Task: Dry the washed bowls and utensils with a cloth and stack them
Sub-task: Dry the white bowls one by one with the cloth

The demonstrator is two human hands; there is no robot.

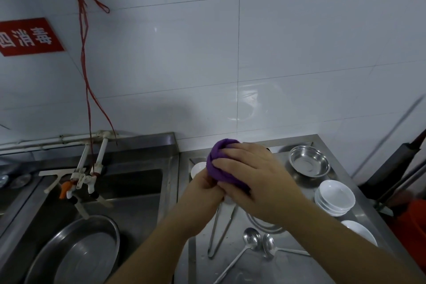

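My right hand (247,176) and left hand (202,193) clutch one purple cloth (220,163) above two ladles (251,241), one tongs (220,230), beside stacked white bowls (335,199).

My steel desk (306,267) carries plenty — a steel bowl (309,163) at the back right, a stack of white bowls (334,200) just in front of it, another white bowl (359,233) nearer me. Tongs (219,230) and two ladles (251,241) lie flat — one more white bowl (197,168) sits back left.
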